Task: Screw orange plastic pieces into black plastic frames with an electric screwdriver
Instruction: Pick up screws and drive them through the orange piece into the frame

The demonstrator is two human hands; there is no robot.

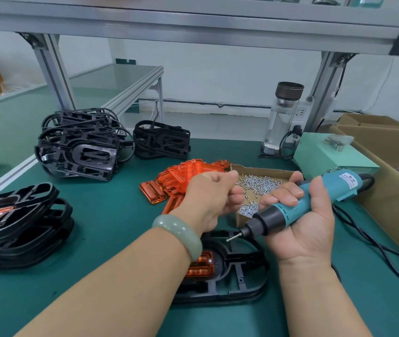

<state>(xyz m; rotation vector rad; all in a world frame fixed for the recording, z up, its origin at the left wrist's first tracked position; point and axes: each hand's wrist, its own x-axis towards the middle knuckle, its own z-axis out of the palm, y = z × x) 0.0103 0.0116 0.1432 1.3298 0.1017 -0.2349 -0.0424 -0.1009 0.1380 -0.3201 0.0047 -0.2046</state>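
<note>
A black plastic frame [240, 273] lies on the green mat in front of me, with an orange piece [201, 263] seated in its left part and partly hidden by my left forearm. My right hand [300, 222] grips the teal electric screwdriver [298, 207], its bit pointing left and down just above the frame. My left hand [210, 198] hovers at the edge of the cardboard tray of small silver screws [259, 186], fingers curled together; whether they pinch a screw I cannot tell. A pile of loose orange pieces [181, 181] lies behind my left hand.
Bare black frames are stacked at the back left [81, 147] and back centre [162, 139]. Frames with orange pieces are stacked at the left [18, 222]. A clear bottle [281, 117], a pale green power box [330, 152] and cardboard boxes [393, 166] stand at the right. The screwdriver's cable [376, 244] trails right.
</note>
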